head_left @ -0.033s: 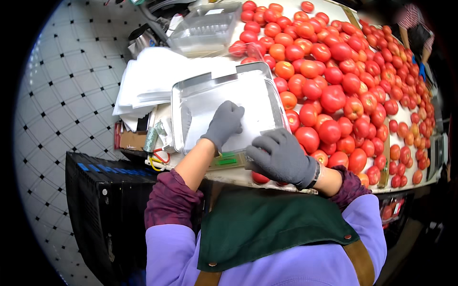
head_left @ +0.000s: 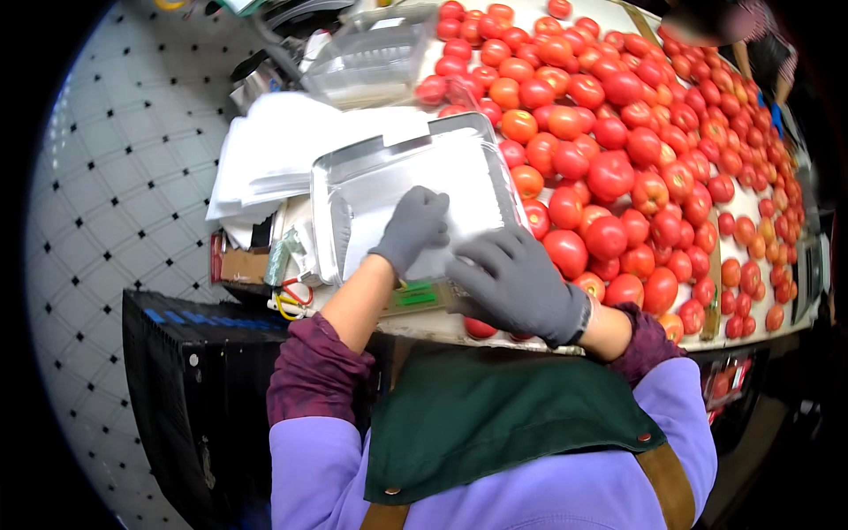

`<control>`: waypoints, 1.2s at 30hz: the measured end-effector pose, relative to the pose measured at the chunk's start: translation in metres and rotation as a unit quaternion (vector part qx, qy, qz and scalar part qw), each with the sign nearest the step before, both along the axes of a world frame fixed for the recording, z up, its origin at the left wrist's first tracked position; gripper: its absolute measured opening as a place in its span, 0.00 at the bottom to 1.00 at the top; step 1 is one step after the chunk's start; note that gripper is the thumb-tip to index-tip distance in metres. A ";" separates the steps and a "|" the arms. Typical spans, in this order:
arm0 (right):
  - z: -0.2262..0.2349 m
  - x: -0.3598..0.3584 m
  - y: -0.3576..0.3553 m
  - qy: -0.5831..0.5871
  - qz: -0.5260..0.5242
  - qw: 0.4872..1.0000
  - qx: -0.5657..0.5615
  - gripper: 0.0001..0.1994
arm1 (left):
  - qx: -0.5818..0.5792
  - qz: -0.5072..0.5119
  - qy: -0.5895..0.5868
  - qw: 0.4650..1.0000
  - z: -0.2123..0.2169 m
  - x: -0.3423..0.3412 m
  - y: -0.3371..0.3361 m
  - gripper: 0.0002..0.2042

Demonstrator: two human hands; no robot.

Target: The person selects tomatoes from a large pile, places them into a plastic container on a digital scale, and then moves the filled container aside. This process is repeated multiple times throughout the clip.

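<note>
A clear plastic tray (head_left: 329, 190) rests on a scale at the table's near left, its floor lined with a white sheet (head_left: 464, 181). Above the sheet is my left hand (head_left: 415, 228), gloved in grey, its fingers curled into a fist. Whatever that fist might hold is hidden. My right hand (head_left: 521, 283), in a matching glove, hovers by the tray's near right corner, fingers apart and no object seen in it. The scale's green display (head_left: 415, 294) shows between my wrists. Many red tomatoes (head_left: 609, 177) lie loose just right of the tray.
White sheets (head_left: 274, 150) are stacked left of the tray. Behind stand more clear plastic trays (head_left: 371, 57). Scissors (head_left: 291, 299) with red and yellow handles lie at the table's left edge, above a black crate (head_left: 203, 371). Another person (head_left: 768, 53) is at the far right.
My right hand's fingers have straightened and spread a little. The left fist stays over the tray. The whole view has shifted slightly.
</note>
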State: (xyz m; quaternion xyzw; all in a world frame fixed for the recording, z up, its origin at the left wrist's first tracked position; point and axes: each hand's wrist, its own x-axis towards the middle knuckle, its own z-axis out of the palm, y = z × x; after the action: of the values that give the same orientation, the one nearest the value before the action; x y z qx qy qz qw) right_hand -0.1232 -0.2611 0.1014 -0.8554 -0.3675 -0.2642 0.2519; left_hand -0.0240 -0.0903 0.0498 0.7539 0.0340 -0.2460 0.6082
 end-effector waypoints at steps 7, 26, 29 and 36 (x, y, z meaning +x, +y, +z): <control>-0.030 0.018 0.004 0.242 -0.086 0.926 -0.277 0.10 | 0.363 -0.263 -0.361 0.818 0.024 0.004 0.011 0.16; -0.084 -0.033 -0.162 0.297 -0.368 0.880 -0.035 0.31 | 0.155 -0.353 -0.410 0.827 0.028 -0.071 -0.095 0.20; -0.084 -0.046 -0.172 0.284 -0.348 0.893 0.042 0.32 | 0.374 -0.415 -0.278 0.782 0.002 -0.085 -0.156 0.32; -0.063 -0.116 -0.248 0.259 -0.440 0.860 -0.001 0.29 | 0.396 -0.332 -0.260 0.816 -0.034 -0.096 -0.194 0.40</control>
State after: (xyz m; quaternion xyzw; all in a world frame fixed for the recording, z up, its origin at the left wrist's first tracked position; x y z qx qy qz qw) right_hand -0.2388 -0.5088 0.0382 -0.9658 0.1259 -0.1158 0.1950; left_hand -0.1204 -0.2843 0.0161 0.9309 -0.2837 -0.1931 0.1250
